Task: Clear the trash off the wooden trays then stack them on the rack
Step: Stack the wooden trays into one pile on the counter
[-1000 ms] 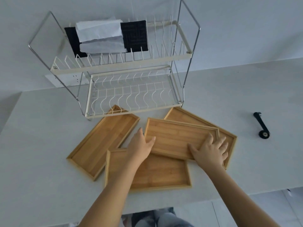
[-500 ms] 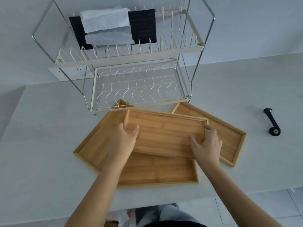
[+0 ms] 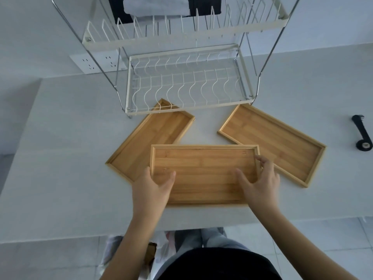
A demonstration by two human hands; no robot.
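Note:
Both hands hold a bamboo tray (image 3: 203, 168) at the table's near edge. My left hand (image 3: 151, 188) grips its left end and my right hand (image 3: 260, 180) its right end, thumbs on the tray floor. It lies squarely over another tray, which it hides almost entirely. A second tray (image 3: 149, 140) lies slanted to the left, its far corner under the rack. A third tray (image 3: 272, 144) lies slanted to the right. All visible trays are bare. The white wire rack (image 3: 187, 110) stands behind them; its lower tier is empty.
Folded grey and black cloths (image 3: 157, 7) sit on the rack's upper tier. A black roll with a strip of tape (image 3: 363, 138) lies at the far right of the table. A wall socket (image 3: 94, 62) is behind the rack. A bag (image 3: 113, 251) stands on the floor.
My hands have brought the held tray back towards me and lined it up over the front tray. The right and left trays stay put; the view has tilted closer to the rack.

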